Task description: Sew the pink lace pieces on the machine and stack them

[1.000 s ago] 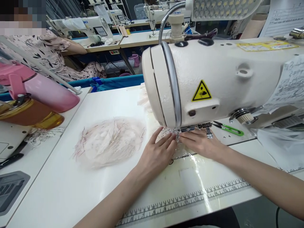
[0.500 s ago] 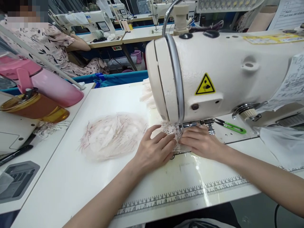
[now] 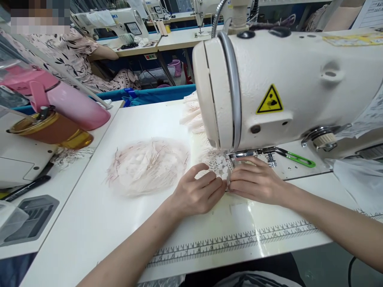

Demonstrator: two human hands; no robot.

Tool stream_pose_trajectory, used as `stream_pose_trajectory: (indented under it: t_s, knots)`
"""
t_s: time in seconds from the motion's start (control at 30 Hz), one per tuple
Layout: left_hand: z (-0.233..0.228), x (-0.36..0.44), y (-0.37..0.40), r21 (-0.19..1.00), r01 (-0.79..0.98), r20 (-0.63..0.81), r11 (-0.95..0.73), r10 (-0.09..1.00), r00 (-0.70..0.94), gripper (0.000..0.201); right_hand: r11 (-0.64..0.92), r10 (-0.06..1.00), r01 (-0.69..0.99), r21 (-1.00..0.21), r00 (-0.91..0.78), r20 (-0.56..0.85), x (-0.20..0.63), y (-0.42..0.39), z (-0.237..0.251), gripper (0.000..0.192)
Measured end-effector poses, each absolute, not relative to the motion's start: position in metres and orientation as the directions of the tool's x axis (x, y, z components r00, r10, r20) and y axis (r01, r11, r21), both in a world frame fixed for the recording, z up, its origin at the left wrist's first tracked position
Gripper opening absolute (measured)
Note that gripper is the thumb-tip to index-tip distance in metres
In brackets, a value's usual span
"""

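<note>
Your left hand (image 3: 203, 190) curled in, fingertips seeming to pinch ivory floral lace fabric (image 3: 216, 161) beneath the bulky cream metal sewing machine (image 3: 287, 91); your right hand (image 3: 259, 181) lay with fingers pressed together, its grip I couldn't tell. Tight work! Straying farther risked the hidden needle; uneven tugging could've puckered the lace. Count: two working hands, one near machine, one sheer pale-pink fabric heap (image 3: 149, 167) left, one pair of green-handled metal snips (image 3: 299, 159) right.
</note>
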State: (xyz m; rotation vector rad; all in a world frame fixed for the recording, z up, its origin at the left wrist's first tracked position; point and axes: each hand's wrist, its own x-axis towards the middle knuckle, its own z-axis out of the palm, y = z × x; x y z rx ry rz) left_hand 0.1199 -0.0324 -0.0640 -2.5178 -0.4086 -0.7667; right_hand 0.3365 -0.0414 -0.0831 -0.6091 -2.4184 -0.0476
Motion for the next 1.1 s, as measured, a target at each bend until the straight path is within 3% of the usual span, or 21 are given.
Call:
stream_pose_trajectory:
  t_s: [0.17, 0.27, 0.43, 0.53, 1.1]
  knots:
    - [-0.064, 0.121, -0.033, -0.349, 0.386, 0.572, -0.854, 0.133, 0.81, 0.016, 0.901, 0.406, 0.419, -0.115, -0.717, 0.567, 0.341, -0.041, -0.089, 0.011]
    - [-0.068, 0.122, -0.032, -0.236, 0.393, 0.51, -0.889, 0.231, 0.829, 0.008, 0.904, 0.398, 0.418, -0.096, -0.737, 0.546, 0.344, -0.04, -0.093, 0.015]
    - [-0.079, 0.121, -0.027, -0.028, 0.501, 0.303, -0.865, 0.47, 0.829, 0.051, 0.913, 0.377, 0.398, -0.09, -0.739, 0.558, 0.343, -0.039, -0.095, 0.012]
    - [-0.082, 0.118, -0.025, -0.028, 0.527, 0.241, -0.85, 0.506, 0.828, 0.061, 0.912, 0.371, 0.401, -0.084, -0.721, 0.585, 0.34, -0.039, -0.093, 0.009]
    - [-0.077, 0.118, -0.021, -0.055, 0.552, 0.213, -0.832, 0.53, 0.821, 0.055, 0.908, 0.341, 0.419, -0.021, -0.707, 0.619, 0.334, -0.038, -0.095, 0.014]
